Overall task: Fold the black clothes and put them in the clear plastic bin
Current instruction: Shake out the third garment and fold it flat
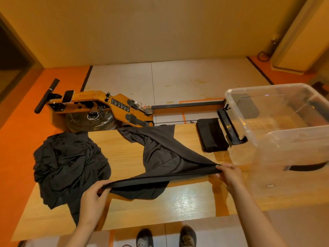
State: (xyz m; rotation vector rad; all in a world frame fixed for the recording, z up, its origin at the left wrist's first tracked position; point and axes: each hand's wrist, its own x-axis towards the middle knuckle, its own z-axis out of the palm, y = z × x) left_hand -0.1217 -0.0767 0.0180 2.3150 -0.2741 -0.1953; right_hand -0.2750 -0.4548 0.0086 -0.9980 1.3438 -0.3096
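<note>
Black garment (160, 154) stretches over the desk (178, 202), left hand (92, 198) and right hand (229, 173) each pinching its edge in a tight grip, pulled taut, likely to square it for folding.

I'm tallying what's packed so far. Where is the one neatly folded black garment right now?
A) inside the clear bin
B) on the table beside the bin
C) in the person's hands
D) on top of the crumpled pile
B: the folded black garment lies flat on the table, outside the wall of the clear plastic bin and apart from the crumpled pile.
</note>
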